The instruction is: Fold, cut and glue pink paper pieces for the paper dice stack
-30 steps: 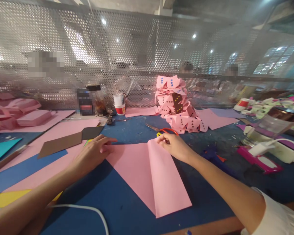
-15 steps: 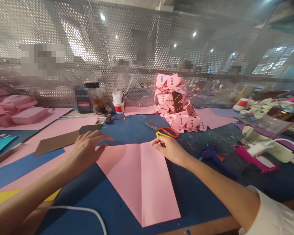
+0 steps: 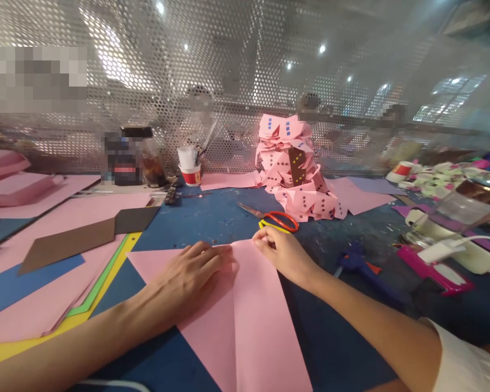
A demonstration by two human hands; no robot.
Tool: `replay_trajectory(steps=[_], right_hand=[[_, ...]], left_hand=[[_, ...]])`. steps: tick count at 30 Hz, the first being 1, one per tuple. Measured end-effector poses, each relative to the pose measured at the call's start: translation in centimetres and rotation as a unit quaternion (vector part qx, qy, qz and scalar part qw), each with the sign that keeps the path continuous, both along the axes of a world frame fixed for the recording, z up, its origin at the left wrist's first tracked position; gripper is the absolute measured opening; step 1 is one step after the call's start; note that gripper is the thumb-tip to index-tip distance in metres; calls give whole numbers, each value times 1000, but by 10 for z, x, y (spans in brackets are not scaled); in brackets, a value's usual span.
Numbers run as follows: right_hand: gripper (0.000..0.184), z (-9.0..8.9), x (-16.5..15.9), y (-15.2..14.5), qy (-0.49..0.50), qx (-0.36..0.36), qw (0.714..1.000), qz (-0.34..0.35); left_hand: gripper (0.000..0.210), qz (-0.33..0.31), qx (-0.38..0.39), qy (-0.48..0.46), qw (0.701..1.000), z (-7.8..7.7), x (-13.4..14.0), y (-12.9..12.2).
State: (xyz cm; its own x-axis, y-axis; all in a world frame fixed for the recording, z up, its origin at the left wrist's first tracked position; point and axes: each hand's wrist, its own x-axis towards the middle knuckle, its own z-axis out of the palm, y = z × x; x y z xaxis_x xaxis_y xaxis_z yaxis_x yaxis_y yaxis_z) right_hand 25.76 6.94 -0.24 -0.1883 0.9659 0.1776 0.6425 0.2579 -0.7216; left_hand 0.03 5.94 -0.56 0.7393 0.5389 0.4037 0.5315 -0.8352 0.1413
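Observation:
A pink sheet of paper (image 3: pixel 265 332) lies on the blue table before me, with a crease running down its length. My left hand (image 3: pixel 194 275) rests palm down on its left part, the fingers stretched out and their tips close to the top of the crease. At the upper right corner, my right hand (image 3: pixel 283 253) pinches the sheet's edge between thumb and bent fingers. Just beyond that hand lie scissors (image 3: pixel 283 220) with red and yellow handles. The left forearm covers some of the paper.
Behind the scissors stands a pile of folded pink paper (image 3: pixel 289 169) with small coloured squares. Coloured sheets (image 3: pixel 69 242) are stacked at left. A blue glue gun (image 3: pixel 365 269) and a magenta device (image 3: pixel 435 269) lie at right. A paper cup (image 3: pixel 191 175) stands near the mesh screen (image 3: pixel 228 71).
My left hand has moved right, from the paper's left edge to beside the crease, and now lies on it. My right hand keeps its pinch. The view has shifted slightly.

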Motion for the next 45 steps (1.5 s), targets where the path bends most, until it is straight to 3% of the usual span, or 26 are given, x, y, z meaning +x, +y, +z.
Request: replay_trajectory(steps=[8, 16, 23, 29, 36, 45], right_hand=[[11, 2, -3, 0, -28, -15, 999, -29], [16, 2, -7, -2, -102, -11, 994, -41], [18, 3, -8, -3, -135, -7, 990, -38], [17, 3, -7, -3, -122, -15, 992, -30], [9, 10, 1, -5, -23, -37, 999, 3], [15, 10, -1, -5, -20, -48, 999, 14]], left_hand=[[26, 13, 17, 6, 1000, -1, 4, -1], [37, 15, 4, 36, 999, -7, -2, 1], [36, 19, -3, 24, 1000, -2, 1, -1], [34, 19, -8, 34, 999, -1, 1, -2], [39, -1, -23, 14, 1000, -6, -8, -4], [34, -20, 9, 18, 1000, -3, -5, -4]])
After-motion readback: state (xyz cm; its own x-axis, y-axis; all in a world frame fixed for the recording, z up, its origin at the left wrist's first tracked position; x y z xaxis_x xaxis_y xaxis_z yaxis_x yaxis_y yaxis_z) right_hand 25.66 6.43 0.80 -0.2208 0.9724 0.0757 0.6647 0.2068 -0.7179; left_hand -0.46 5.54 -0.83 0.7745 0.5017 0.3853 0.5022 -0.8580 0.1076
